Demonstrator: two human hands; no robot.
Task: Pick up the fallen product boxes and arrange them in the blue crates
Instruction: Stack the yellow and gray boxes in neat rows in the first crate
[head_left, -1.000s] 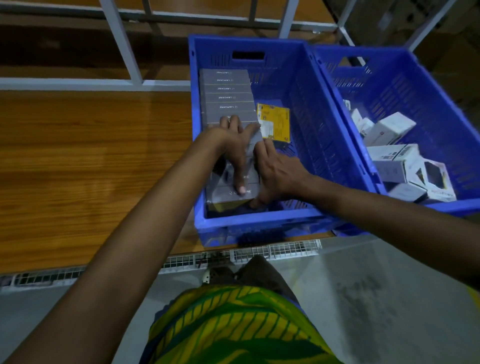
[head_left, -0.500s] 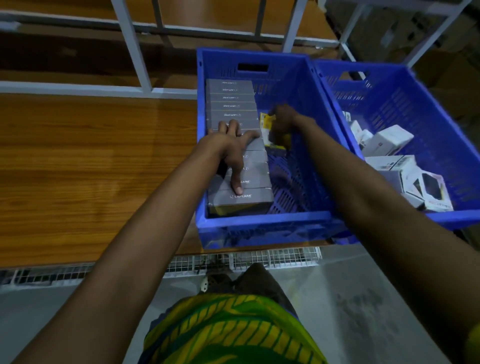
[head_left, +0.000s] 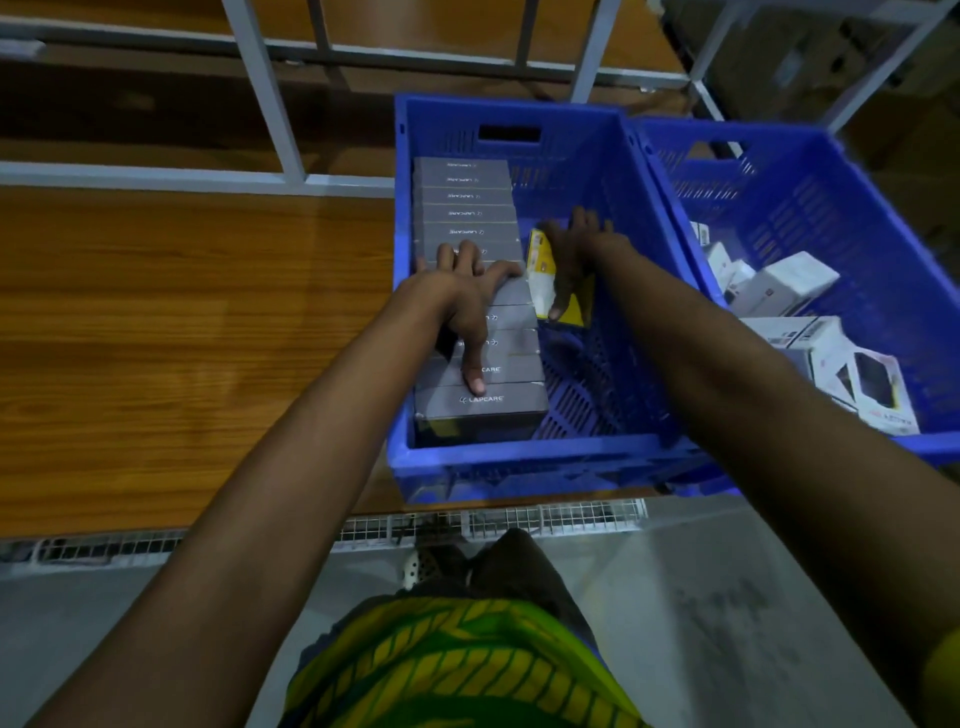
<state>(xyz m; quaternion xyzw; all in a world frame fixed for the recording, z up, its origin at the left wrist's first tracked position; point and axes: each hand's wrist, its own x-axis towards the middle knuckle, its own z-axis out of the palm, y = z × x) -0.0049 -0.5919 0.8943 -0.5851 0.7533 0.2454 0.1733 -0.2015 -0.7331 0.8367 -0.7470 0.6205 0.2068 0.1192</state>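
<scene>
Grey boxes (head_left: 467, 213) are lined up in one row along the left wall of the left crate (head_left: 519, 457). The left hand (head_left: 467, 296) is laid flat on mid-row, fingers straight and spread, nothing gripped. A yellow box (head_left: 541, 270) is held tilted just right of the row, gripped by the right hand (head_left: 571, 249), thumb against fingers. White boxes (head_left: 789, 283) are piled loose in the right crate (head_left: 831, 208).

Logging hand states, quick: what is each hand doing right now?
Left hand: open, fingers flat on the row of grey cardboard boxes.
Right hand: gripping the yellow and white cardboard box.
</scene>
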